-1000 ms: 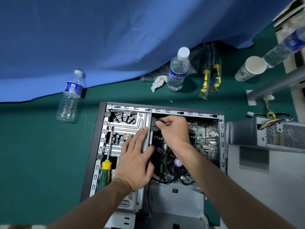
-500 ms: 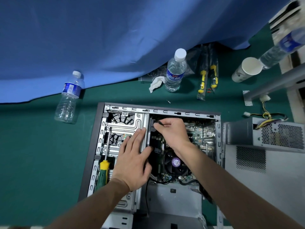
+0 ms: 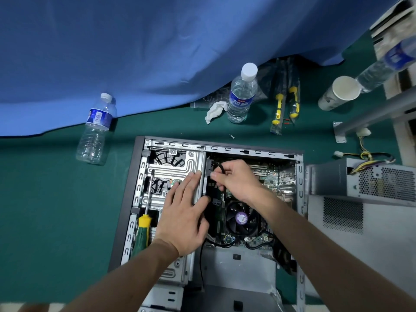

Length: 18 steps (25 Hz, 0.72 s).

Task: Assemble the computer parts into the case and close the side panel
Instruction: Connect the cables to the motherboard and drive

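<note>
Open grey metal computer case (image 3: pixel 139 199) lies on its side on the green table covering (image 3: pixel 45 210), side panel off, interior facing up. Blue cloth backdrop (image 3: pixel 135 52) drapes over the far edge of the table. Grey perforated power supply box (image 3: pixel 369 179) with yellow and black wires sits just beside the case's right wall, atop a larger grey vented panel (image 3: pixel 360 233). Inside the case: silver drive cage (image 3: pixel 177 165) on the left, green motherboard (image 3: pixel 270 176) on the right, black round CPU cooler fan (image 3: pixel 242 218) near the middle. Left hand (image 3: pixel 183 212) lies flat on the drive cage, fingers straight and spread a little. Right hand (image 3: pixel 236 179) pinches a thin black cable (image 3: pixel 221 172) between thumb and forefinger, over a black drive (image 3: pixel 210 188) just right of the cage. Green and yellow-handled screwdriver (image 3: pixel 143 230) rests inside the case's left edge. Two clear plastic water bottles stand beyond the case, one left (image 3: pixel 96 129), one centre (image 3: pixel 242 93). White paper cup (image 3: pixel 340 93) lies tipped far right. Crumpled white tissue (image 3: pixel 215 111) touches the centre bottle.
</note>
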Tool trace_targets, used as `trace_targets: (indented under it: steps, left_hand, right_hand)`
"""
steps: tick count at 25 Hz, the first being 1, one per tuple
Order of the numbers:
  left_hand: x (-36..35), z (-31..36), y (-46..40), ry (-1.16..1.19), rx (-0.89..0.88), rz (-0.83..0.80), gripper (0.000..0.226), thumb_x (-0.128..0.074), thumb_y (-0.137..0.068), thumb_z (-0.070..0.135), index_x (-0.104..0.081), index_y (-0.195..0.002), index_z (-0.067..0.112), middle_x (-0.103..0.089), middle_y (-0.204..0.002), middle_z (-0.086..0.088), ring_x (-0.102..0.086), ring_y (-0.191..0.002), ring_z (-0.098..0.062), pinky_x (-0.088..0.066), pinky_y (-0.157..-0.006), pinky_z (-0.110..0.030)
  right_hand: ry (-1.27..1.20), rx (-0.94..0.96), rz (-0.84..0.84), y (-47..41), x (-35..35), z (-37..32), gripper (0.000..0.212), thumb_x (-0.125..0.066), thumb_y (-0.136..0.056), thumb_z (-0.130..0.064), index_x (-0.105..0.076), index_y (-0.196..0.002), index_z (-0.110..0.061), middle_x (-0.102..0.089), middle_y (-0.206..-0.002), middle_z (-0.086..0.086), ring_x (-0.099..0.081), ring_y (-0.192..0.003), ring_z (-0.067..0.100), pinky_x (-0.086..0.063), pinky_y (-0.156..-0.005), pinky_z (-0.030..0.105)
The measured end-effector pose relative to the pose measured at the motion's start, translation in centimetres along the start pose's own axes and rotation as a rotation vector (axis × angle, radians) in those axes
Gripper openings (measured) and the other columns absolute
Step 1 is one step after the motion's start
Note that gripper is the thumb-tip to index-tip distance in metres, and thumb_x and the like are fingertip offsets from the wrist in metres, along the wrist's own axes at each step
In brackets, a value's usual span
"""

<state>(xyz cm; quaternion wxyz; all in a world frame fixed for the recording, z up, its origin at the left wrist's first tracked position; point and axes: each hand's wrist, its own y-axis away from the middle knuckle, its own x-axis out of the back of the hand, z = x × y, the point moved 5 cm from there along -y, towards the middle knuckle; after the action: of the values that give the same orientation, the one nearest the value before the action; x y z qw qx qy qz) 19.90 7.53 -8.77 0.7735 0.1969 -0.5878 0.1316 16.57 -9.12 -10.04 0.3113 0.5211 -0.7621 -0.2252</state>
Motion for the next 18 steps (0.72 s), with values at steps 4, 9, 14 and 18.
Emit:
trace_targets:
  steps: [4, 9, 14, 18]
  left_hand:
    - [-0.2, -0.2, -0.1, -0.008, -0.003, 0.009, 0.036, -0.052, -0.071, 0.039, -0.060, -0.102, 0.023, -0.020, -0.159, -0.016, -0.014, -0.149, -0.030, -0.018, -0.116, -0.051]
    - [-0.1, 0.0, 0.0, -0.004, -0.013, 0.022, 0.034, -0.051, -0.072, 0.038, -0.059, -0.102, 0.023, -0.019, -0.160, -0.015, -0.014, -0.150, -0.030, -0.015, -0.117, -0.050]
    - [-0.2, -0.2, -0.1, -0.017, -0.018, 0.042, 0.034, -0.049, -0.073, 0.039, -0.059, -0.102, 0.023, -0.019, -0.160, -0.016, -0.014, -0.150, -0.030, -0.012, -0.117, -0.047]
    - [-0.1, -0.1, 0.0, -0.012, -0.015, 0.045, 0.034, -0.049, -0.073, 0.039, -0.059, -0.102, 0.023, -0.018, -0.160, -0.016, -0.015, -0.149, -0.031, -0.016, -0.115, -0.048]
  right_hand:
    - [0.130, -0.018, -0.008, -1.1, 0.1, -0.7, 0.015, -0.070, -0.091, -0.027, -0.071, -0.079, -0.017, -0.070, -0.066, -0.006, -0.061, -0.052, 0.000, -0.045, -0.051, 0.015]
    - [0.105, 0.087, -0.068, 0.1, 0.6, -0.2, 0.012, -0.068, -0.092, -0.031, -0.070, -0.092, -0.019, -0.066, -0.072, -0.008, -0.058, -0.056, 0.000, -0.045, -0.062, 0.023]
    - [0.834, 0.472, 0.328, 2.9, 3.8, -0.6, 0.020, -0.058, -0.097, -0.034, -0.069, -0.103, -0.018, -0.065, -0.090, -0.002, -0.060, -0.084, 0.018, -0.046, -0.068, 0.032]
    - [0.970, 0.508, 0.328, 3.3, 3.6, -0.9, 0.030, -0.054, -0.099, -0.036, -0.063, -0.105, -0.009, -0.061, -0.094, 0.005, -0.064, -0.080, 0.025, -0.041, -0.061, 0.032]
